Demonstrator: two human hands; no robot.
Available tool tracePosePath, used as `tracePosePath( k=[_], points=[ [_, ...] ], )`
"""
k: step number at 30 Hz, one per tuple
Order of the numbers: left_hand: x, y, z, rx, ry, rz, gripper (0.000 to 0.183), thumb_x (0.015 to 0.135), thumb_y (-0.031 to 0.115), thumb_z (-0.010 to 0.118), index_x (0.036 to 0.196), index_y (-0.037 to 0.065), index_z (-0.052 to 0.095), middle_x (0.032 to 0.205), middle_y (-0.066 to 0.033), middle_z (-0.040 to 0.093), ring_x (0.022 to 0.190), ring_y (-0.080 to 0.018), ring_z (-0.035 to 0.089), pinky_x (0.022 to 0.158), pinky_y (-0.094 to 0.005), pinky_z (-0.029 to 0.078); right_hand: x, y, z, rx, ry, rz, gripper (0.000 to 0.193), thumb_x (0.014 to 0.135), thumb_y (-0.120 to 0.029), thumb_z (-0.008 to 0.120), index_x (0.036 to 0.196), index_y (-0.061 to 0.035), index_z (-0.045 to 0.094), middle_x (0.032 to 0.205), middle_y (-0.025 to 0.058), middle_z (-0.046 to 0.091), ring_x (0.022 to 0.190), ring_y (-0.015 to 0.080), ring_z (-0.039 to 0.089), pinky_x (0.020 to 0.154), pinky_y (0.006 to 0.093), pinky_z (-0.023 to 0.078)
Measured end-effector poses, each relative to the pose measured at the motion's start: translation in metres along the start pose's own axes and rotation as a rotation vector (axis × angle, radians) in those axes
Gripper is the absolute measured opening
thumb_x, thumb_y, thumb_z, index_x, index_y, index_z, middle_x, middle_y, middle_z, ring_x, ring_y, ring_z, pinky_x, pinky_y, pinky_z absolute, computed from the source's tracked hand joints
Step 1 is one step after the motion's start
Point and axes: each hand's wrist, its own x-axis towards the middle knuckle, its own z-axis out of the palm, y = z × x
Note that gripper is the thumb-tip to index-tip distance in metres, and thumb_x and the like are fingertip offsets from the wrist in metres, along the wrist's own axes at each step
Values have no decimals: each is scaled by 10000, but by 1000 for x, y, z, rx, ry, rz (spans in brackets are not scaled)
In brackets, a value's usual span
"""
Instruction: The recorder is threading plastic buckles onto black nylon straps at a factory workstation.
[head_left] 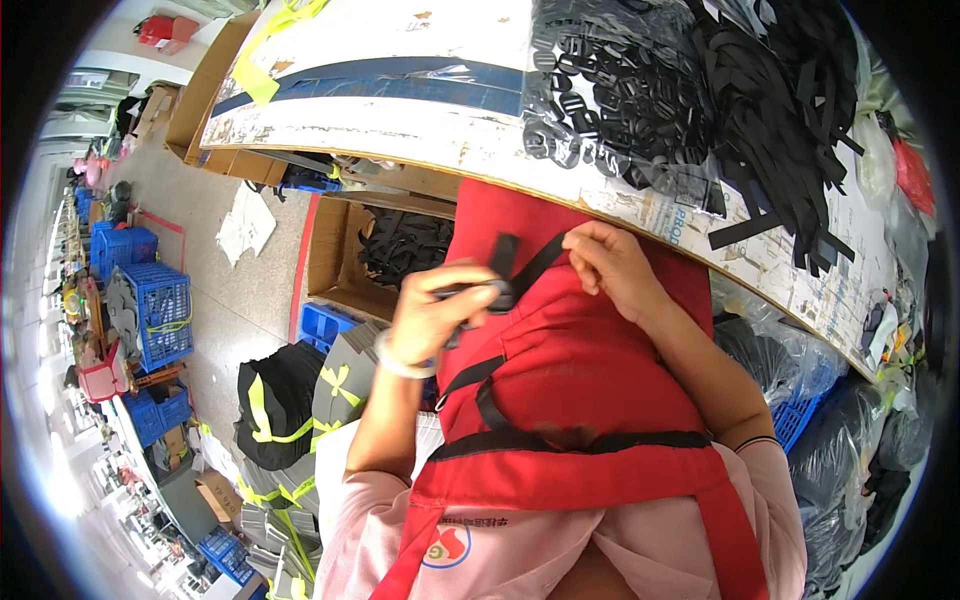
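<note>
Over my lap, covered by a red apron [560, 360], my left hand [437, 312] is closed around a black plastic buckle [498, 296]. A black webbing strap [538, 268] runs through the buckle, with a short end [503, 252] sticking up beside it. My right hand [612, 262] pinches the strap's other end between thumb and fingertips. Ahead on the table [380, 125] lie a heap of black buckles [620, 110] on clear plastic and, to their right, a pile of cut black straps [780, 130].
A cardboard box [330, 255] of finished-looking black straps stands below the table at left. Bundles of grey fabric [345, 380] tied with yellow-green strips lie by my left arm. Blue crates [155, 315] line the floor further left. Dark plastic bags [840, 490] fill the right side.
</note>
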Motion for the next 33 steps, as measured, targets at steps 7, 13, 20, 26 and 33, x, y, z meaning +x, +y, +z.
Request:
tracePosePath(
  k=[7, 13, 20, 26, 33],
  points=[
    [-47, 11, -92, 630, 744, 108, 232, 863, 56, 656, 1093, 29, 681, 873, -8, 650, 704, -69, 577, 635, -205, 467, -9, -1, 3, -364, -18, -65, 124, 939, -141, 541, 951, -38, 610, 703, -14, 550, 555, 41, 495, 498, 191, 410],
    [-6, -22, 6, 237, 56, -87, 291, 867, 46, 653, 1157, 29, 646, 818, 5, 628, 651, -40, 539, 567, -198, 448, -10, -12, 61, -814, -245, -489, 225, 883, -101, 616, 1098, -38, 604, 795, 70, 606, 692, 140, 582, 636, 274, 469],
    [22, -45, 30, -48, -87, -98, 335, 859, 39, 657, 1189, 18, 605, 768, 15, 591, 626, -45, 527, 557, -192, 430, -20, -14, 34, -650, -94, -344, 111, 876, -60, 604, 973, -11, 628, 850, 96, 637, 752, 177, 611, 673, 286, 476],
    [34, -54, 50, 29, -263, -71, 230, 875, 5, 601, 1104, 23, 600, 802, 31, 557, 631, -43, 497, 565, -202, 416, -14, 4, 21, -635, -72, -366, 109, 890, -73, 611, 977, -7, 619, 784, 45, 625, 697, 111, 599, 619, 263, 476],
    [33, -52, 26, -375, -61, -259, 230, 927, 177, 611, 1079, 10, 655, 689, -3, 571, 567, -75, 523, 502, -196, 396, -19, 1, -9, -188, -185, -18, 167, 965, -150, 527, 914, -7, 596, 700, 2, 567, 574, 55, 528, 528, 215, 441]
  ],
)
